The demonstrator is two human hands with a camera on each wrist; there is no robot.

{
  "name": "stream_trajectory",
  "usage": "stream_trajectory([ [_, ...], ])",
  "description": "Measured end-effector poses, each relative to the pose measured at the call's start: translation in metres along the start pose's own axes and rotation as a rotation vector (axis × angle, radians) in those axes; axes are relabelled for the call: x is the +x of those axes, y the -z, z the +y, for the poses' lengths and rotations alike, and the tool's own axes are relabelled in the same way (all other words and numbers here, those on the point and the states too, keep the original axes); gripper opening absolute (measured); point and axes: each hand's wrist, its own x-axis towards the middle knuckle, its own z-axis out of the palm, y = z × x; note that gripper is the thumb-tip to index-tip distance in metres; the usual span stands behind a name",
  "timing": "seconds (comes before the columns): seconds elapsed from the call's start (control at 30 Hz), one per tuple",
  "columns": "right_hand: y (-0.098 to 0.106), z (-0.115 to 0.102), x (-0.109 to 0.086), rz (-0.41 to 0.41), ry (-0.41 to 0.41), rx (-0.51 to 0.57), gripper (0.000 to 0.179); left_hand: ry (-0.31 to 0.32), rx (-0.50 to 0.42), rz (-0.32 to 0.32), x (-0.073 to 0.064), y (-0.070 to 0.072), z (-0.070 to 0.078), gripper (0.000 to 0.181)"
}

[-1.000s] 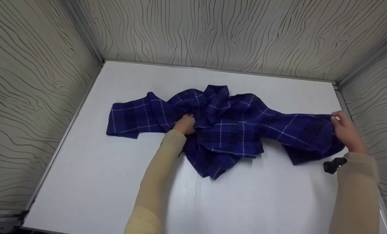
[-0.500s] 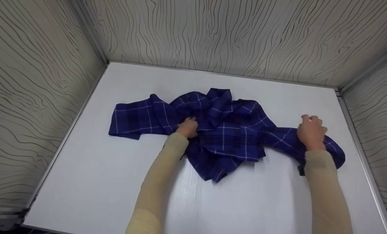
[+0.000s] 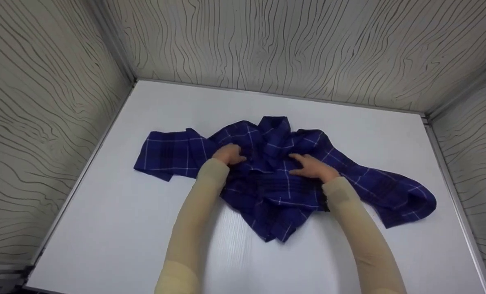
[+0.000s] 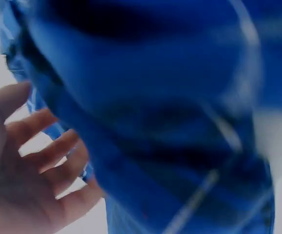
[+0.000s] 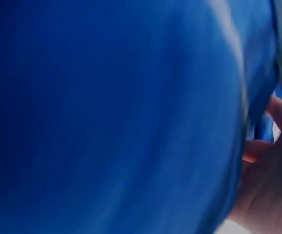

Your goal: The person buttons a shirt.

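Observation:
A dark blue plaid shirt (image 3: 283, 185) with thin white lines lies crumpled across the table. One sleeve (image 3: 167, 153) stretches left, the other sleeve (image 3: 385, 190) right, and the collar (image 3: 274, 124) points away from me. My left hand (image 3: 229, 154) is at the left part of the shirt's body. In the left wrist view its fingers (image 4: 63, 156) are apart and loosely bent beside a fold, their tips partly hidden. On the right part of the body, my right hand (image 3: 314, 167) has its thumb and fingers spread. Blue cloth (image 5: 131, 122) fills most of the right wrist view.
The white table (image 3: 116, 228) has a metal edge. Wood-grain patterned panels stand behind it (image 3: 259, 45), at the left (image 3: 30, 122) and at the right (image 3: 477, 134).
My right hand has let go of the right sleeve's end and moved left onto the shirt's body. That sleeve now slopes down to the right. My left hand has shifted slightly left.

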Motion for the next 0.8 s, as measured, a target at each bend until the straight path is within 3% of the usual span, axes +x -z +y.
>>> stream_trajectory([
  [0.07,-0.002,-0.006,0.005,-0.106,-0.050,-0.015,0.073,0.002,0.031,-0.088,-0.002,-0.002,-0.001,0.054],
  [0.13,-0.003,-0.009,0.010,-0.162,-0.107,-0.031,0.079,0.025,0.042,-0.141,-0.002,-0.003,-0.001,0.064],
  [0.27,-0.002,-0.008,0.021,-0.170,-0.189,-0.030,0.085,0.089,0.065,-0.118,0.002,-0.006,-0.001,0.073],
  [0.4,-0.003,-0.007,0.030,-0.112,-0.254,-0.068,0.084,0.121,0.124,-0.051,0.009,-0.011,-0.001,0.074],
  [0.5,-0.009,-0.007,0.035,-0.022,-0.268,-0.124,0.079,0.110,0.165,0.016,0.011,-0.013,0.000,0.071],
  [0.6,-0.015,-0.008,0.032,0.152,-0.214,-0.161,0.068,0.043,0.207,0.083,0.004,-0.011,0.001,0.065],
  [0.73,-0.018,-0.018,0.008,0.462,-0.069,-0.197,0.043,-0.101,0.319,0.182,-0.023,-0.006,0.002,0.052],
  [0.8,-0.019,-0.028,-0.011,0.547,-0.002,-0.230,0.032,-0.169,0.360,0.218,-0.042,-0.009,0.005,0.044],
])
